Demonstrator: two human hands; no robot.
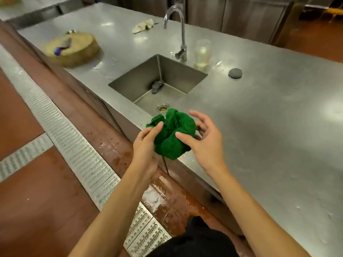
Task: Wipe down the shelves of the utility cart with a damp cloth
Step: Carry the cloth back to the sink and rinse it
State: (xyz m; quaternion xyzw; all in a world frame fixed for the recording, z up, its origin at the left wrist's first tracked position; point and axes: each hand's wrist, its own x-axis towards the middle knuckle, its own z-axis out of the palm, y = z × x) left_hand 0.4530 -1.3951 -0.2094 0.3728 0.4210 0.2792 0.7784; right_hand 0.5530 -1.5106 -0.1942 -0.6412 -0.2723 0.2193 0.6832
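The green cloth (174,134) hangs bunched over the table (269,117) edge near the sink (167,75) — the left hand (146,143) grips it, the right hand (206,143) touches it with fingers spread wide. This looks like readying the cloth; next it likely needs carrying to the cart — not in view.

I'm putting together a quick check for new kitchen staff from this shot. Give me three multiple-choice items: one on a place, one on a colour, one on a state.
1. Seen from the camera, the clear cup stands on which side of the faucet?
A. left
B. right
C. in front

2. The cloth being held is:
A. beige
B. green
C. blue

3. That cloth is:
A. spread flat
B. folded square
C. bunched up

Key:
1 B, the cup sits just right of the faucet's post.
2 B, it is plain green throughout.
3 C, it is crumpled between the left hand and the right hand.
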